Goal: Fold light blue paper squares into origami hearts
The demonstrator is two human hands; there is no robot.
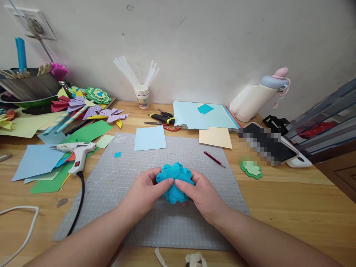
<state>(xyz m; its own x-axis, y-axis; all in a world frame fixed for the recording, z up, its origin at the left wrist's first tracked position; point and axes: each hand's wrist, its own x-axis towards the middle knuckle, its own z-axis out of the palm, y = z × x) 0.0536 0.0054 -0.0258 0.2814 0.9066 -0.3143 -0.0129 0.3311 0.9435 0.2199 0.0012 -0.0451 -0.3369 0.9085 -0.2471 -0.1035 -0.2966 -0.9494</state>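
Note:
A bright blue paper flower (175,172) with crinkled, layered petals is held between my two hands, above the grey cutting mat (116,185). My left hand (148,187) grips its left side, thumb pressed near the flower's middle and fingers curled behind. From the right, my right hand (204,191) holds it the same way, its thumb tip close to the left one. The petals hide most of my fingertips. Beyond the flower, a light blue paper square (150,138) and a small blue paper piece (118,154) lie on the mat.
On the left a white glue gun (79,152) rests on coloured papers, its black cord crossing the mat. A pencil (214,159), cutters and scissors (165,113), a paper cup (142,97), a phone (267,142), a green paper flower (251,167) and a bottle (258,96) stand or lie around.

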